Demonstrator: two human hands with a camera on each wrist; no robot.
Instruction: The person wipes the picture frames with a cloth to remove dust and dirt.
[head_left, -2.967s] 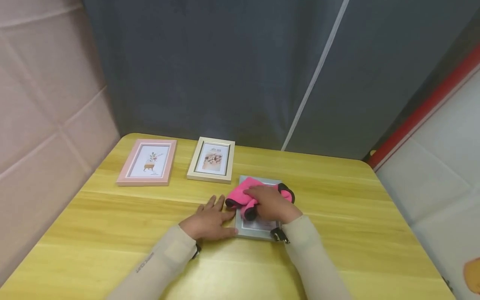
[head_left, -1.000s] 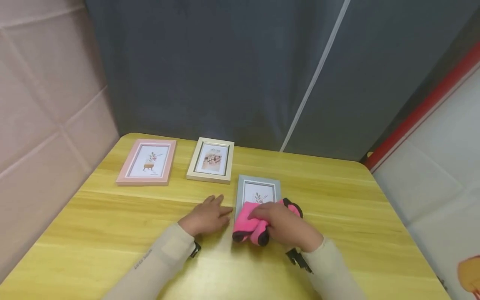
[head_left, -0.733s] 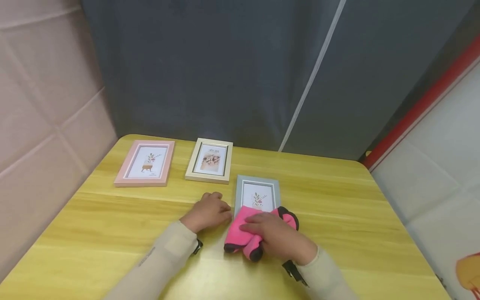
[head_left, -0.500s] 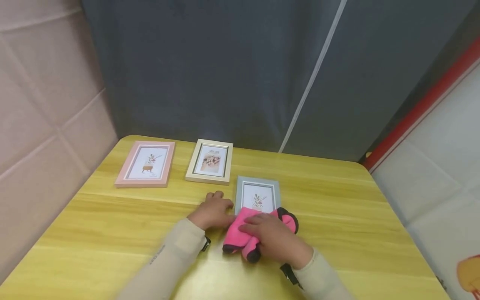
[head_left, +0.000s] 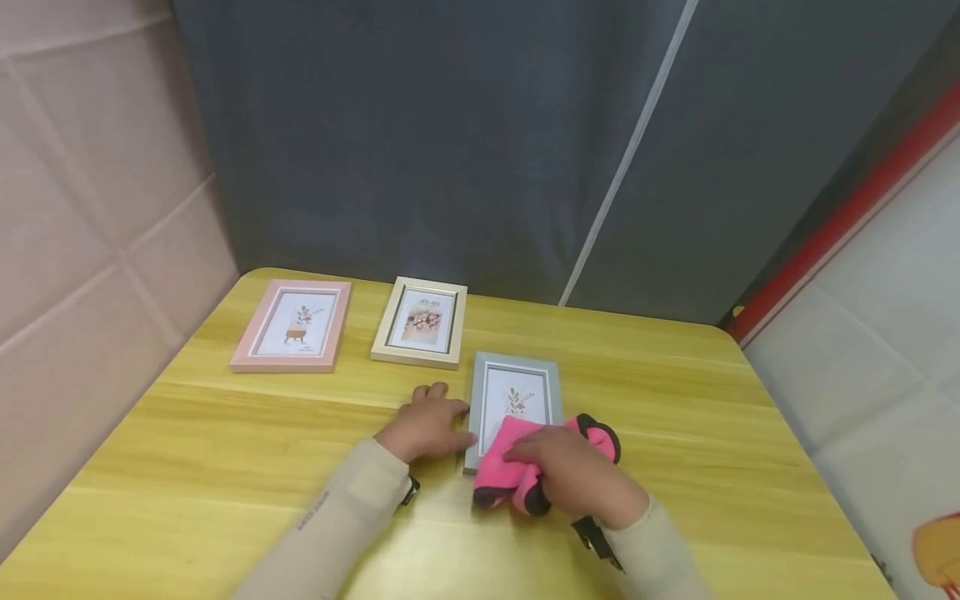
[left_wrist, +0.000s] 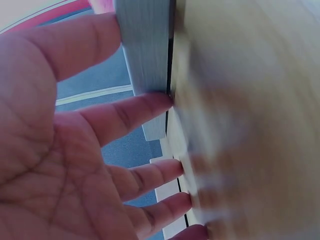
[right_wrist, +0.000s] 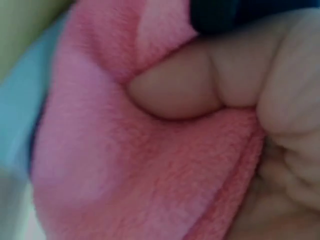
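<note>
Grey-blue rectangular picture frame (head_left: 512, 390), partly hidden from me
The crumpled pink plush cloth (head_left: 501, 463) covers its near right corner; I can't read the tiny lettering (head_left: 430, 302) on the cream-gold rectangular frame (head_left: 422, 322); my head view cuts off an orange-yellow rounded shape (head_left: 939, 550) at near right.

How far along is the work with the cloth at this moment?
Possibly done: the pink frame and cream frame lie face up, untouched, though nothing confirms they were wiped. In hand: the right hand holds the cloth over the near right corner of the grey frame; the left hand touches its side. Remaining: probably that corner, which the cloth hides.
</note>
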